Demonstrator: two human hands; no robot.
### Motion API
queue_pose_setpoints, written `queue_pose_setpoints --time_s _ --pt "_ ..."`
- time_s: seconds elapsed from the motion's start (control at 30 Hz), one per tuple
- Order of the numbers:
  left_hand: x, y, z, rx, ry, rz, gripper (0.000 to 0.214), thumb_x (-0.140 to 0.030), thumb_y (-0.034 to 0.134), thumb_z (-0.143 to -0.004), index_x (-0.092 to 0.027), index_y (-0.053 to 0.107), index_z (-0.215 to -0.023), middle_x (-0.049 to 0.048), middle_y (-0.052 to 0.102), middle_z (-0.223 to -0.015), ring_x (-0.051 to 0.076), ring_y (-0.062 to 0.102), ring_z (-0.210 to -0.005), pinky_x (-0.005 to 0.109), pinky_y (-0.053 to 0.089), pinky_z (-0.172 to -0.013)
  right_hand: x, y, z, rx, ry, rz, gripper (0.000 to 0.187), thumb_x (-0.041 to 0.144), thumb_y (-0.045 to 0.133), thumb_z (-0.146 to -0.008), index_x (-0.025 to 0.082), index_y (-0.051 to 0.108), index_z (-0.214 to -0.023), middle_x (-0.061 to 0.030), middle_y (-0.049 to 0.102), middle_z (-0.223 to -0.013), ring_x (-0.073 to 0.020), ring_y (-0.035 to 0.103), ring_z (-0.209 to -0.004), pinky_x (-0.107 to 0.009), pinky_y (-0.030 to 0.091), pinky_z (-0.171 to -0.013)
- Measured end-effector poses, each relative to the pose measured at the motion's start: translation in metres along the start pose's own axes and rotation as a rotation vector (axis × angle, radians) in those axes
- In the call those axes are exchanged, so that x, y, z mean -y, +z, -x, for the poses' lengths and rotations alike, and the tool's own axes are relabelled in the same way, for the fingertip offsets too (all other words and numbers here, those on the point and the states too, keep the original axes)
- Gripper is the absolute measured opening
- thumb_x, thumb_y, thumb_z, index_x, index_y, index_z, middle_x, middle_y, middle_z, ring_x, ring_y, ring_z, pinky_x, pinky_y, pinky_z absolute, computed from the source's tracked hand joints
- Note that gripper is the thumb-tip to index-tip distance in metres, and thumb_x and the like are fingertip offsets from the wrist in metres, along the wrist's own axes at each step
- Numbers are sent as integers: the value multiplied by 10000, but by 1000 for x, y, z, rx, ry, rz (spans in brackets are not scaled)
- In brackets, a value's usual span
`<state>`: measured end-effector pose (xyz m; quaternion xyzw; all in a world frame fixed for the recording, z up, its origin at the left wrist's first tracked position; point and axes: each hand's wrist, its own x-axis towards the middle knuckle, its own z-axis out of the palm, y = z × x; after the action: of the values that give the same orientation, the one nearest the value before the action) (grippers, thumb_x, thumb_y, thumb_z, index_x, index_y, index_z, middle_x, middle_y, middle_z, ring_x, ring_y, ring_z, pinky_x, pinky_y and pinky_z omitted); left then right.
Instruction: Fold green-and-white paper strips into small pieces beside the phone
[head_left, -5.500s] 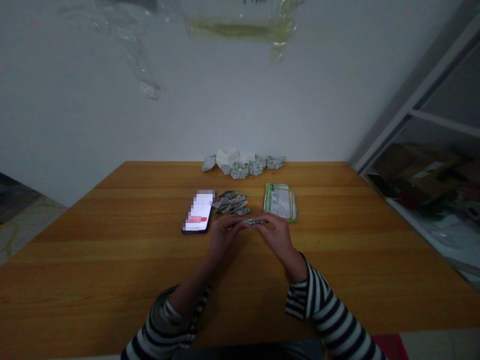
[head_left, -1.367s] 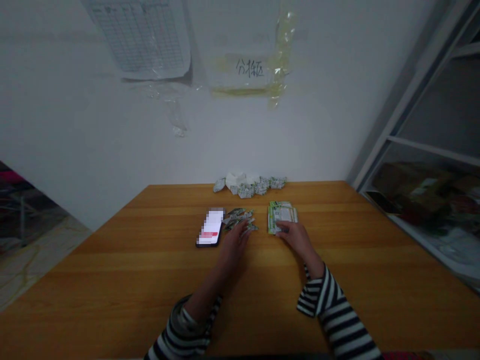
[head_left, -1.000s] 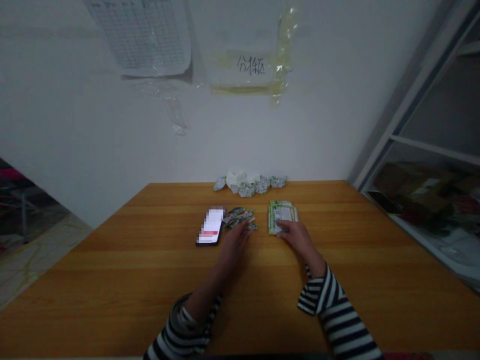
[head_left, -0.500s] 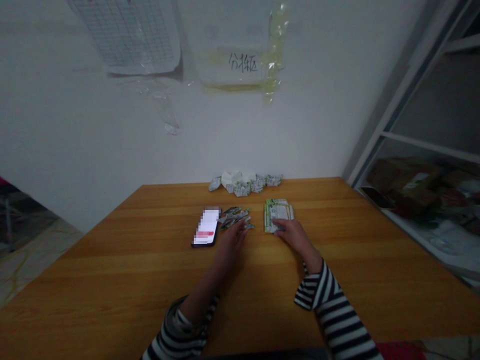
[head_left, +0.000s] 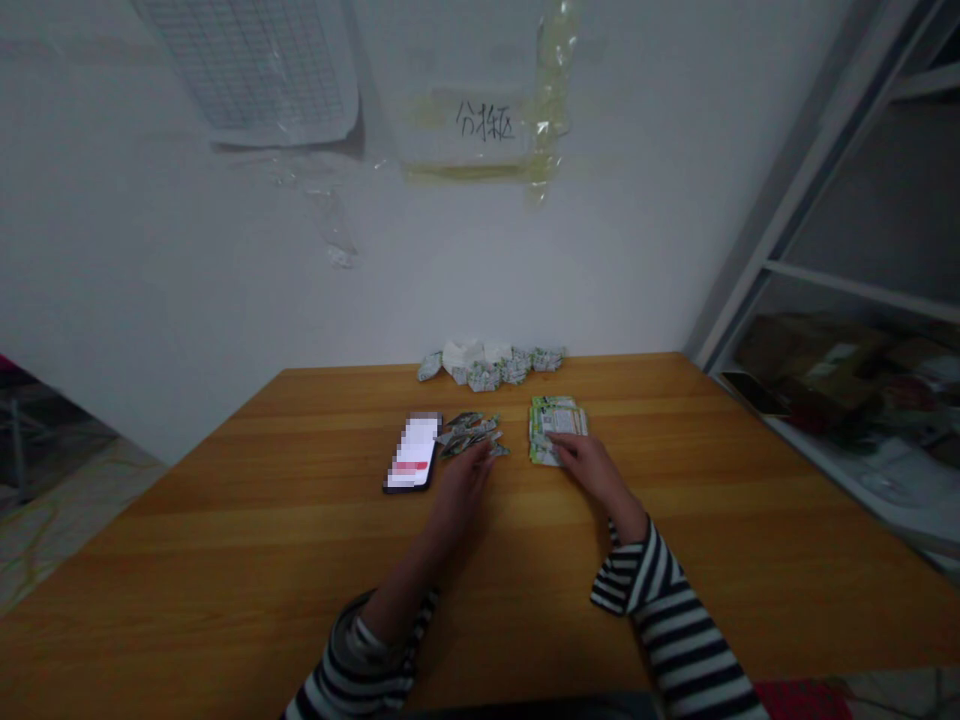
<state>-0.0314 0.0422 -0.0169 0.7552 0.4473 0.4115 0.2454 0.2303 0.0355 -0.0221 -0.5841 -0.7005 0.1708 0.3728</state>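
A pile of small, thin, green-and-silver printed packets [head_left: 466,436] lies on the table, creased and jumbled. My left hand [head_left: 459,492] is at the near end of this pile with its fingers curled together; whatever they pinch is hidden. To the right lies a neat stack of flat green-and-white printed packets [head_left: 556,415], spread slightly uneven at the edges. On the stack's near right part, my right hand [head_left: 589,465] has thumb and fingers pressed together on a packet.
A phone [head_left: 414,452] with a lit screen lies left of the pile. Crumpled packets and white tissue-like wads [head_left: 484,375] sit along the wall. The wooden table [head_left: 300,520] meets the wall behind. At right stands a shelf [head_left: 862,300] with boxes.
My right fingers have shifted slightly up and right on the stack, and its top packet shows a little differently. My left hand has barely moved.
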Motion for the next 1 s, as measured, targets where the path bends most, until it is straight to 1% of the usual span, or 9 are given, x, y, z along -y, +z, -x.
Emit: queue_pose_setpoints --time_s 0.27,0.5,0.63,0.7,0.73,0.8,0.87,0.93,1.0 --pt "-1 1 -1 5 -87 152 355 -410 519 -910 -189 655 -1153 100 719 -1133 248 677 -1045 435 544 -930 2 7 -4 -163 180 -356 439 256 608 -737 79 685 -1132 -99 767 -777 -196 705 -670 -255 531 -583" --pt "-1 5 0 31 -220 318 349 -419 632 -833 -184 695 -1084 100 728 -1106 269 673 -1032 444 509 -963 -5 8 -4 -237 320 -373 500 323 749 -618 71 722 -1049 -75 736 -653 -188 674 -574 -236 486 -508" --pt "-5 8 -2 67 -369 551 389 -455 671 -800 -154 706 -1044 119 741 -1046 284 680 -1003 418 515 -933 4 4 0 -362 340 -290 419 348 711 -703 92 726 -1034 -110 760 -740 -230 710 -641 -288 533 -567" --pt "-8 8 -3 96 -497 756 431 -485 647 -818 -128 682 -1057 144 743 -1022 283 703 -943 410 541 -876 21 7 6 -438 238 -208 329 304 634 -796 146 714 -1072 -114 772 -888 -242 732 -767 -322 560 -665" --pt "-11 8 -4 107 -570 862 447 -497 624 -836 -115 667 -1065 158 743 -1014 281 712 -913 407 552 -848 33 11 10 -390 130 -193 292 270 593 -836 179 711 -1087 -102 770 -947 -237 733 -826 -331 564 -719" --pt "-16 6 -4 110 -687 1039 443 -488 576 -878 -98 644 -1078 175 744 -994 273 723 -877 392 567 -806 58 20 22 -180 -138 -150 264 213 568 -869 240 718 -1085 -68 766 -998 -222 728 -879 -330 559 -778" --pt "-19 1 -3 68 -687 1133 350 -392 605 -885 -83 650 -1044 164 751 -952 255 729 -834 360 575 -782 79 30 33 43 -404 -94 268 175 567 -882 283 730 -1066 -43 770 -974 -202 726 -872 -314 549 -810" --pt "-21 -5 -1 32 -691 1171 228 -251 665 -845 -73 659 -987 148 757 -909 237 732 -773 331 584 -748 91 34 39 104 -515 -87 312 130 553 -884 279 713 -1107 -41 766 -1000 -193 717 -931 -323 529 -885" --pt "-21 -12 0 14 -707 1204 184 -154 680 -811 -71 660 -975 141 758 -902 230 734 -755 327 589 -745 92 31 38 105 -547 -114 414 70 533 -856 278 667 -1188 -45 712 -1171 -203 639 -1136 -404 430 -1046"
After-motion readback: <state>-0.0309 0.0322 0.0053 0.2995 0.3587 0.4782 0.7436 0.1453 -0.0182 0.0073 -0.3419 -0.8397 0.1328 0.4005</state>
